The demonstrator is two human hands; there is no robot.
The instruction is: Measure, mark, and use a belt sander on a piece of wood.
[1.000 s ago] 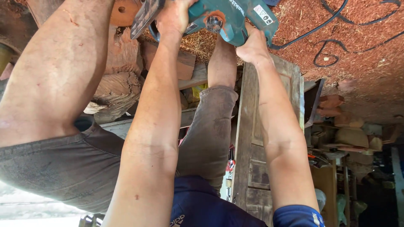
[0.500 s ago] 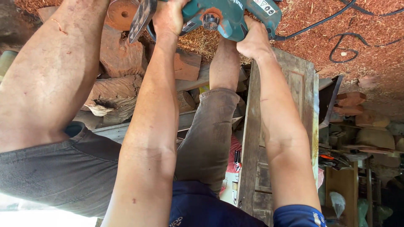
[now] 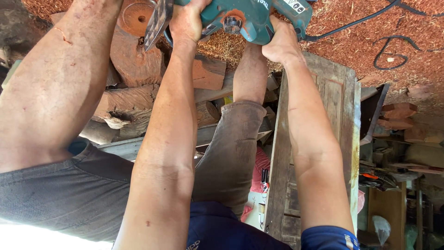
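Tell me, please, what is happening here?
A person bends far over and grips a teal power tool with both hands. The left hand holds its front, next to the dark guard; the right hand holds the rear handle, where a black cord runs off across red sawdust. Reddish wood blocks lie by the person's legs. An old wooden door stands beside the right arm. What the tool's working end touches is out of view.

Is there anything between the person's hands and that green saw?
Nothing visible. The left hand and the right hand both grip the teal power saw directly, with no glove or cloth between. Its black cord trails off to the side across the sawdust.
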